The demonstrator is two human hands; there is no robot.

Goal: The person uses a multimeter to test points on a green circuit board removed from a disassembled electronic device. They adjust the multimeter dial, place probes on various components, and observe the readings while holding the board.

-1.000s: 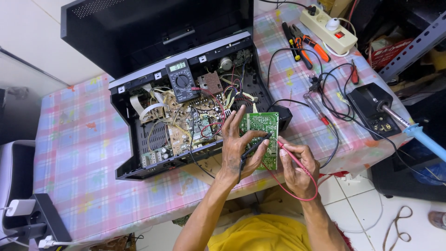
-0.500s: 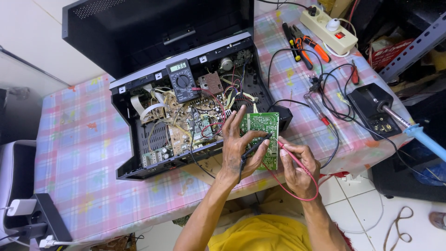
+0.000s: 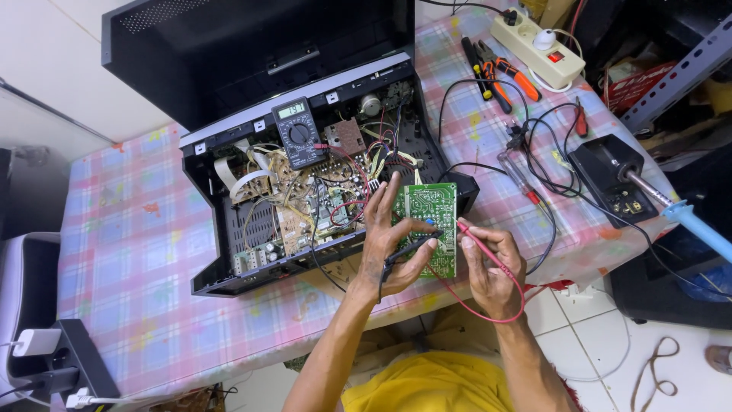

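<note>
A green circuit board [image 3: 428,220] stands tilted at the right end of an opened black electronics chassis [image 3: 229,259]. My left hand [image 3: 389,244] rests against the board's left side and pinches a black test probe [image 3: 408,248] whose tip touches the board. My right hand [image 3: 492,267] holds a red test probe [image 3: 476,240], its tip at the board's right edge. A dark multimeter [image 3: 299,137] with a lit display lies on the chassis. The red lead loops below my right hand.
A black cover [image 3: 252,46] stands behind the chassis on the plaid tablecloth [image 3: 137,252]. Pliers and cutters [image 3: 496,72], a white power strip [image 3: 534,46], a soldering station [image 3: 614,179] and its blue-handled iron [image 3: 698,229] sit right. A charger block [image 3: 46,351] is lower left.
Both hands have held the probes on the green board throughout; only slight shifts of the view are visible.
</note>
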